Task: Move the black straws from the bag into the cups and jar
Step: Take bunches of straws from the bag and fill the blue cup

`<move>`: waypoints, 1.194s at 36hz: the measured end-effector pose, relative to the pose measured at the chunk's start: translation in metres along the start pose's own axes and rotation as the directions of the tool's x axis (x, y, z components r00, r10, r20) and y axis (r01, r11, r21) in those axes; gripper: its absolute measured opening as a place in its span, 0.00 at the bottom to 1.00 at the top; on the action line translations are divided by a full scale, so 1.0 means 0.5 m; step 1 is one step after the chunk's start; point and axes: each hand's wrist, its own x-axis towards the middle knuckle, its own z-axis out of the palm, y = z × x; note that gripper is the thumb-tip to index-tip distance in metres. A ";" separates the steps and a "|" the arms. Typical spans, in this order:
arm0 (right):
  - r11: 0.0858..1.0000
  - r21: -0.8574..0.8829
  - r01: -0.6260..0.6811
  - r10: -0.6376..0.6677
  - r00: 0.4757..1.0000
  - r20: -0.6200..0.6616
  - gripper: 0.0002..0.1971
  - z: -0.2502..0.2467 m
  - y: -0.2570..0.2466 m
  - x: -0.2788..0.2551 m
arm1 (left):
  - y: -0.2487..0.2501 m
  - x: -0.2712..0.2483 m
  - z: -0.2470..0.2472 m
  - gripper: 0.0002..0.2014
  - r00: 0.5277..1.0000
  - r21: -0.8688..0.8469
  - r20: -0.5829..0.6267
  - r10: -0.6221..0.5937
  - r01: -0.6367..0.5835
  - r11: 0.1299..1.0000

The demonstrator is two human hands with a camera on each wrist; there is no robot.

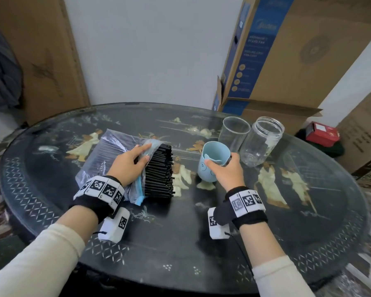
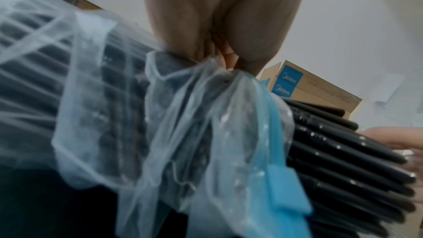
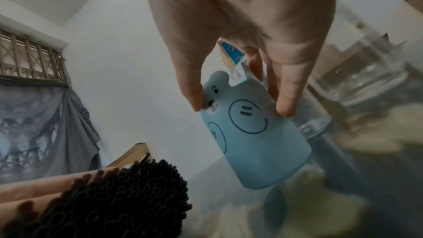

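Note:
A clear zip bag [image 1: 107,155] with a blue seal lies on the dark table [image 1: 287,221], and a thick bundle of black straws [image 1: 159,172] sticks out of its mouth to the right. My left hand [image 1: 146,153] rests on top of the bag's mouth and pinches the plastic, which shows close up as the bag [image 2: 114,115] gathered under my left hand [image 2: 226,61] beside the straws [image 2: 343,151]. My right hand [image 1: 220,161] grips a light blue cup [image 1: 212,163] by its rim, tilted toward the straws. The blue cup [image 3: 256,142] hangs just off the tabletop in my right hand [image 3: 241,106].
A clear cup [image 1: 234,131] and a clear open jar [image 1: 263,140] stand upright just behind the blue cup, both holding nothing. Cardboard boxes [image 1: 287,61] rise beyond the table's far right edge, with a red box [image 1: 321,133] on the floor there.

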 end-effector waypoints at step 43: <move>0.955 -0.012 0.297 -0.261 0.857 0.444 0.05 0.092 -0.060 -0.061 | 0.038 -0.046 -0.038 0.25 0.996 -0.020 0.089 0.014 -0.013 1.000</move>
